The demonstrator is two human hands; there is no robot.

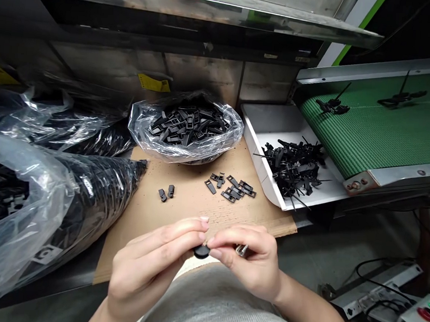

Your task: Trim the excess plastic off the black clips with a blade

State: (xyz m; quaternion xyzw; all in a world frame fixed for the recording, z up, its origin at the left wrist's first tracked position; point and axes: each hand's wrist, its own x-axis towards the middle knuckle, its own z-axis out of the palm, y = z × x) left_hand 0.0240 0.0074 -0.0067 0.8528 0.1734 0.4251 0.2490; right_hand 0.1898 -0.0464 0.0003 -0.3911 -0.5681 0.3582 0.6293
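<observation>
Low in front of my body, my left hand (159, 253) and my right hand (250, 258) meet at the fingertips. Between them is a small black plastic part (202, 251) with a rounded end, pinched by my left fingers and touched by my right thumb and forefinger. A shiny metal tool tip (241, 250) sticks out of my curled right hand; the rest of it is hidden in the palm. Beyond my hands, loose black plastic clips (235, 190) lie on a cardboard sheet (192, 209). Two smaller black pieces (166, 193) sit left of them.
A clear plastic bag (184, 153) of black clips stands at the back. A white tray (268, 192) holds tangled black mouldings, beside a green conveyor belt (381, 129) carrying more. Full plastic bags (96, 196) crowd the left. A metal ledge (212, 9) runs above.
</observation>
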